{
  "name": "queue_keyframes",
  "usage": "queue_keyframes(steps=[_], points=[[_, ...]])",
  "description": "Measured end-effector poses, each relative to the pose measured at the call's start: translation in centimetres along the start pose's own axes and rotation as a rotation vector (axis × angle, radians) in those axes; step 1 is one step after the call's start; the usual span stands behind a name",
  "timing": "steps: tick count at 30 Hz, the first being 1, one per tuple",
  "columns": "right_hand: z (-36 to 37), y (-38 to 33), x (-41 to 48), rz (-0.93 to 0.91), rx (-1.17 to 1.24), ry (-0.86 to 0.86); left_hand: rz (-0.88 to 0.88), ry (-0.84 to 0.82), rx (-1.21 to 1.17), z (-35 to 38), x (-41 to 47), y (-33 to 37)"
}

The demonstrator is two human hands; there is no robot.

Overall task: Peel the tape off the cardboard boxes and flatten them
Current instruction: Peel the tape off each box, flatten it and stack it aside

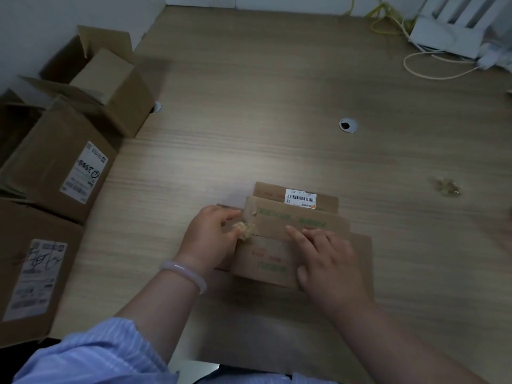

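Far left, along the table's edge, a cluster of cardboard boxes [63, 162] stands unflattened, some with flaps up, two showing white shipping labels; judged from that, most of the task remains. Centre, on the wooden table [249, 106], lies the small box [291, 234] in hand, with green print and a barcode sticker on its far flap, its flaps partly open and stepped one over another. The step in hand looks like tape removal at the box's left end. The left hand [210, 236], a pale bangle at the wrist, sits against that left end, thumb and forefinger pinched narrow on a crumpled wad of tape [243, 228] that touches the flap corner; whether the wad is free or attached there cannot be told. The right hand [329, 261] lies flat atop the box, fingers [297, 234] spread and pressing the middle flap down, holding nothing. Next move, as a judgement: pull the wad clear leftward while the right hand steadies, then press the flaps flat. Far right, well apart from the box, a ball of discarded tape [446, 187] rests on the table.
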State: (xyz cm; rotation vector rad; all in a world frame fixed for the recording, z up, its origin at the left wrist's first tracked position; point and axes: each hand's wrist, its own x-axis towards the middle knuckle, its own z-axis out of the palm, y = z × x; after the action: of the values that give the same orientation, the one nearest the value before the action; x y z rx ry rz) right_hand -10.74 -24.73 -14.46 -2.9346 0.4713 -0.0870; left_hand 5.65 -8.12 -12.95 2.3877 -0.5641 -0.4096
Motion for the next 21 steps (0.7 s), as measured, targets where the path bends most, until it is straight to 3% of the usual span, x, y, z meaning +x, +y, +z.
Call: queue_keyframes(steps=[7,11,17,21], points=[[1.6,-1.5,0.4,0.073,-0.128,0.003,-0.065,-0.103,0.04,0.4,0.3,-1.0],[1.8,-1.3,0.2,0.065,-0.128,0.047,-0.328,-0.106,-0.472,1.3,0.5,-1.8],[1.9,-1.4,0.1,0.06,-0.095,0.093,-0.484,-0.123,-0.719,2.2,0.5,-1.7],[1.9,-1.4,0.2,0.059,-0.084,0.142,-0.723,0.03,-0.936,1.1,0.7,-2.7]])
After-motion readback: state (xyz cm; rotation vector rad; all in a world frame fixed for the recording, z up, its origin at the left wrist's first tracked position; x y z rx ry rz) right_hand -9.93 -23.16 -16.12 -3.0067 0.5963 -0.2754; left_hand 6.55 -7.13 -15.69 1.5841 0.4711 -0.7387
